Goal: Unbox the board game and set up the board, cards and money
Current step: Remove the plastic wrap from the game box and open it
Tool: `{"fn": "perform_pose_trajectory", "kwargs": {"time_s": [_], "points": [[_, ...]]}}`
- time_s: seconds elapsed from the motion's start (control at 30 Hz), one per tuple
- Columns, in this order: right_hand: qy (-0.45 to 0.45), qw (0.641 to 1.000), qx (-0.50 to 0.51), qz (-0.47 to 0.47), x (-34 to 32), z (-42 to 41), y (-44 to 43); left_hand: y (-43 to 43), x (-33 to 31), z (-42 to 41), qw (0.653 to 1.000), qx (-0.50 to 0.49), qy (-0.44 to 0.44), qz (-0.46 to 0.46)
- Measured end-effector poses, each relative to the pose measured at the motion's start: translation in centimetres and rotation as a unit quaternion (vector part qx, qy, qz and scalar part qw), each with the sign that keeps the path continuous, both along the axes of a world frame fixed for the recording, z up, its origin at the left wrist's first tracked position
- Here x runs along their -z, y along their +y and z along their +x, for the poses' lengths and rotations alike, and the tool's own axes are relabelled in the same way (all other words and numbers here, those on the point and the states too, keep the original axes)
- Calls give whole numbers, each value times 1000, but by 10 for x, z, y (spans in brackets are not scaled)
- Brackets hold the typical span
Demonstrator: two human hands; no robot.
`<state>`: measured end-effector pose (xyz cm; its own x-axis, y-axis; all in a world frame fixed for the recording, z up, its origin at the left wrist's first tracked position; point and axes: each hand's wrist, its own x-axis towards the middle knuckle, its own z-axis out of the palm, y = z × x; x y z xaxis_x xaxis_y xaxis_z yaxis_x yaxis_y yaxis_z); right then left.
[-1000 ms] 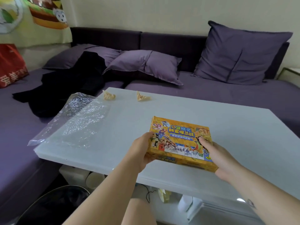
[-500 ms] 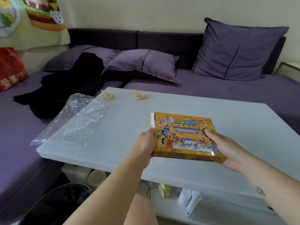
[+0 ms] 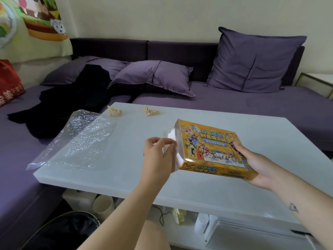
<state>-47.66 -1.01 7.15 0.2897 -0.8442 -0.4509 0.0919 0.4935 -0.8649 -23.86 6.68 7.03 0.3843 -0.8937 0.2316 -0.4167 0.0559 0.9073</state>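
Right hand [image 3: 257, 166] gripped the right end of the box [image 3: 210, 147], thumb on the printed lid face, fingers curled under the base; left hand [image 3: 158, 154] pinched the white end flap [image 3: 172, 137] at the box's left end, flap swung partly out. Box sat between the 2 hands over the near-right part of the table [image 3: 126, 170], tilted, near edge lifted; could not tell whether the far edge touched the top.

Handling, my read: thin printed carton, light enough for 1 hand, glossy so a bit slippery; walls would dent if squeezed mid-panel, so hold at the corners and the short ends as the right hand did. Flap is single-ply card and tears at the crease; pull it near the fold, not by the tip. Contents not visible; likely loose cards and paper money, so keep the open end level or up.

Left on the table: 1 clear plastic sheet [image 3: 79, 139], overhanging the left edge. Far edge: 2 small crumpled paper scraps [image 3: 114, 112], apart from each other. Beyond: purple sofa [image 3: 234, 101] with cushions [image 3: 255, 60], black garment [image 3: 72, 101], red bag [image 3: 9, 82] far left.
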Motion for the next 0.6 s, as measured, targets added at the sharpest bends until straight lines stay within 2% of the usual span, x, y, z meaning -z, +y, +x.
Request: {"fn": "perform_pose_trajectory", "kwargs": {"time_s": [0.07,0.1,0.17,0.23,0.33,0.6], "points": [[17,1000,-13,-8,0,-2,1,-1,-3,3,995,2,-77,62],[25,999,-18,-14,1,-3,1,0,-7,4,990,23,-89,110],[39,999,-27,-21,1,-4,2,1,-14,5,973,74,-55,211],[53,997,-39,-30,1,-3,4,0,-16,8,955,116,19,273],[63,996,-41,-37,1,-3,5,-2,-14,12,936,143,128,295],[83,994,-46,-52,0,-1,-4,0,-13,8,929,149,204,272]]}}
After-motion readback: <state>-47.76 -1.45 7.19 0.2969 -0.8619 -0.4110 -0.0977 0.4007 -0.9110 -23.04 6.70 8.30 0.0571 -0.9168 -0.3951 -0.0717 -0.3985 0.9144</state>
